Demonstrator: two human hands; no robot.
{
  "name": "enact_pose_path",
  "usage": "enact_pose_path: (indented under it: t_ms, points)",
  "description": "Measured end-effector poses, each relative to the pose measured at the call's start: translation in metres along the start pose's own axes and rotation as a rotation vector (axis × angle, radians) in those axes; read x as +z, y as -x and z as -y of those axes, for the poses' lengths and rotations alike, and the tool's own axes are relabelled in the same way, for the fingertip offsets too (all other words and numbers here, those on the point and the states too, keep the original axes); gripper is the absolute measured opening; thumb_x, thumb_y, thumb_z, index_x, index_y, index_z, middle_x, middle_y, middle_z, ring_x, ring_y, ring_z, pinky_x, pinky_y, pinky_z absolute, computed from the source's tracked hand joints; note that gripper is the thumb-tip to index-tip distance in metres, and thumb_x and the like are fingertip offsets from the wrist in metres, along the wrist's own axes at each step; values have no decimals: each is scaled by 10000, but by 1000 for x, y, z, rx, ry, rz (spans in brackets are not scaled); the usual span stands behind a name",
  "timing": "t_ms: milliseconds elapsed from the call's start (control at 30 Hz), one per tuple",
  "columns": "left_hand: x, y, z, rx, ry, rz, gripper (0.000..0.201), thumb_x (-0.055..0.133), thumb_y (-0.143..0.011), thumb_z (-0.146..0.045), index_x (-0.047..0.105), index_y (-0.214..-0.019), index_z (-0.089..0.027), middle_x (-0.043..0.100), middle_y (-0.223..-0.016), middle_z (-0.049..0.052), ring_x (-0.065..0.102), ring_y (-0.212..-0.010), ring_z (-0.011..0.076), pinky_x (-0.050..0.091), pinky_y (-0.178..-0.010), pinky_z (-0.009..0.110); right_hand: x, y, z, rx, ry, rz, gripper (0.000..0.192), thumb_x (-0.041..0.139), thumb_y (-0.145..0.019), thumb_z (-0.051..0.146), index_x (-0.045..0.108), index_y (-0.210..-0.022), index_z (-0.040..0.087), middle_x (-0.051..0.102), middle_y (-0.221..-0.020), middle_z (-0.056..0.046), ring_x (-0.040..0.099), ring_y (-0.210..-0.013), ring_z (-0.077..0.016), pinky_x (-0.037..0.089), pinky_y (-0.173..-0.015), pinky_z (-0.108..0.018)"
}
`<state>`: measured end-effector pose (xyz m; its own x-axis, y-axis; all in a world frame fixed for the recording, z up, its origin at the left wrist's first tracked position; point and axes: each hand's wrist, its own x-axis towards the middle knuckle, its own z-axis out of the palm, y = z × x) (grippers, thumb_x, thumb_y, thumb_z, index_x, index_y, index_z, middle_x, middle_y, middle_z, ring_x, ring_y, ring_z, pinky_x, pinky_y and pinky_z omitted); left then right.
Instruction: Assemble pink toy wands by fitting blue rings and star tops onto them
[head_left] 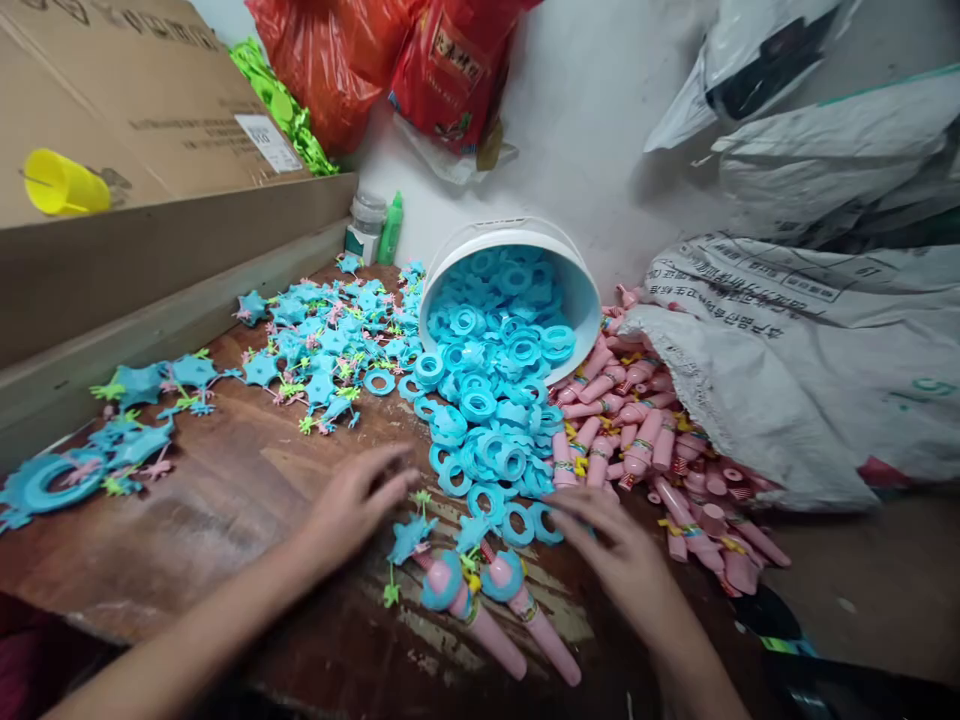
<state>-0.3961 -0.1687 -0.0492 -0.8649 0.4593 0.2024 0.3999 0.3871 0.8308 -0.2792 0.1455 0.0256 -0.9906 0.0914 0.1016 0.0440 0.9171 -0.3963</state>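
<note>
Blue plastic rings (480, 400) spill from a tipped white bucket (581, 290) onto the worn wooden table (225, 500). Just in front of that bucket's spill lie two assembled pink toys (487, 610), each a pink handle capped with a blue ring; most rings and the pink handles (645, 440) to the bucket's right remain loose, so the assembly looks barely started. The left hand (352, 505) rests flat, fingers spread, holding nothing; the right hand (611, 550) hovers likewise open and empty by the nearest rings.
</note>
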Motion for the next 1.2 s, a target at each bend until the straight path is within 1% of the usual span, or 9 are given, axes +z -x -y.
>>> enact_pose_path:
  t_ms: [67,200,400,500,600,700,800,967,1200]
  points:
    - [-6,-41,6,43,-294,-87,413,574,-950,-267,590,-1353,-176,676,-1270,138,633,-1143,286,524,-990,434,-6,-21,-36,-41,119,-122,370,436,-959,268,793,-1042,220,706,-1105,-139,628,-1088,-290,496,-963,-446]
    - [-12,-96,23,64,-444,-105,290,672,-785,-70,687,-1071,-115,610,-1315,213,455,-1321,410,401,-1081,585,-7,-62,-73,-139,249,-77,415,463,-812,96,808,-995,236,694,-1186,-161,598,-1107,-334,469,-938,-505]
    - [-3,-71,36,123,-406,-57,127,586,-878,-116,648,-786,-179,675,-1019,145,528,-1191,356,420,-1032,581,-20,-81,-78,-211,261,-112,358,525,-741,130,776,-982,214,726,-1200,-145,621,-1138,-328,477,-979,-487]
    - [0,-38,34,138,-304,-31,133,653,-840,-169,609,-716,-191,668,-1075,125,546,-1151,328,433,-1029,544,-32,-66,-54,-143,220,-240,289,559,-850,286,728,-1054,169,748,-1104,-153,672,-1054,-329,532,-905,-449]
    - [-3,-11,17,89,-103,-57,250,595,-900,-250,538,-663,-191,656,-1164,124,592,-1132,288,495,-971,463,-28,-31,0,-28,91,-298,383,616,-903,501,702,-1113,193,780,-973,-86,738,-839,-266,580,-690,-317]
    - [-3,8,-19,-168,644,-154,288,550,-955,-381,548,-741,-189,677,-1136,125,665,-1046,266,549,-853,402,4,11,66,-61,-116,-97,344,533,-982,485,679,-1183,247,799,-992,-36,770,-812,-203,590,-658,-230]
    - [6,20,-57,-380,1276,-232,257,696,-873,-430,592,-842,-197,699,-1042,78,683,-1017,248,549,-831,340,53,42,115,-149,7,-61,328,478,-1015,476,662,-1200,278,799,-958,-27,774,-777,-228,576,-587,-259]
    - [21,33,-78,-397,1324,-313,439,793,-824,-352,559,-1192,-299,671,-1067,18,695,-897,172,546,-753,260,109,63,138,1,-98,-132,485,355,-1031,547,617,-1304,244,783,-984,-90,758,-745,-291,565,-599,-356]
    - [16,52,-58,-215,1293,51,773,786,-833,-327,325,-1449,-404,609,-1328,112,738,-871,209,576,-787,347,115,66,128,446,-1103,479,693,485,-809,866,719,-888,218,528,-523,-2,538,-474,-165,429,-466,-271]
